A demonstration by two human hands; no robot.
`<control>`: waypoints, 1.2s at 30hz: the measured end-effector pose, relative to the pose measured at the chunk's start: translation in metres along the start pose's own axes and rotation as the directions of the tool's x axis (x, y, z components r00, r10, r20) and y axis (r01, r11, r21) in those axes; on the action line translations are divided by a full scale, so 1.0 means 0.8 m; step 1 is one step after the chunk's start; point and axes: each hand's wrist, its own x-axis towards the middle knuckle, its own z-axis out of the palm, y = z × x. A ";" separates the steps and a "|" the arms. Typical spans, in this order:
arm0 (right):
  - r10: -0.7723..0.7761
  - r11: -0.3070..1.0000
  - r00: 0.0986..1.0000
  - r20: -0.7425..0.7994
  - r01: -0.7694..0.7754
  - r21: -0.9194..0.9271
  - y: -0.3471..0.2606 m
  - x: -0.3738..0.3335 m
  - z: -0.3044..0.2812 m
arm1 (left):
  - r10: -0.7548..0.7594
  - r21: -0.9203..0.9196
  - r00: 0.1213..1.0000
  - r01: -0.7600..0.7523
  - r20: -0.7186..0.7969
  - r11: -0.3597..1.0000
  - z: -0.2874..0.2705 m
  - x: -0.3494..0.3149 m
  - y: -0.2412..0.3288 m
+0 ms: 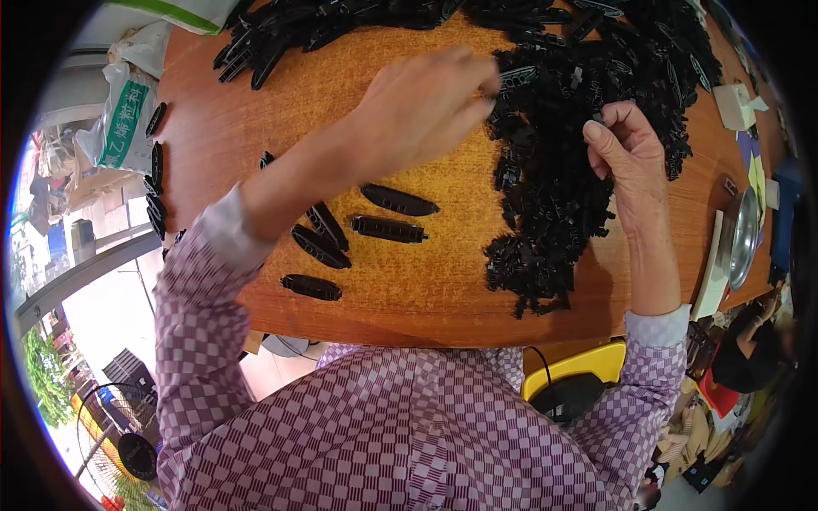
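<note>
My left hand (426, 106) stretches over the table to the edge of a big heap of small black plastic parts (554, 204). Its fingers are smeared by motion, and beside the fingertips lies a long black slotted plastic piece (516, 78). Over the right side of the heap, my right hand (629, 153) is closed, thumb and forefinger pinched together. Something small and dark seems to sit at the fingertips, but it blends into the black behind it. Below my left forearm several oval black plastic pieces lie apart, among them one upper piece (399, 199) and one lower piece (311, 287).
More long black pieces (341, 30) are heaped along the far edge. A row of them (155, 196) lines the left edge beside a white-and-green plastic bag (128, 119). At the right stand a round metal dish (744, 238) and a white box (734, 108). A person (754, 349) is beyond, lower right.
</note>
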 end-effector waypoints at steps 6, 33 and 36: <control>0.036 0.964 0.998 0.049 -0.048 0.261 -0.004 -0.020 0.013 | -0.077 0.308 0.992 0.103 -0.096 0.946 0.041 0.068 -0.006; -0.051 0.890 0.998 0.028 0.033 0.456 -0.007 -0.158 0.156 | -0.309 -0.976 0.950 -0.102 -0.039 -0.191 0.031 -0.164 0.080; -0.052 0.887 0.997 0.049 0.023 0.460 -0.007 -0.165 0.164 | -0.316 -0.983 0.948 -0.099 -0.045 -0.156 0.027 -0.169 0.085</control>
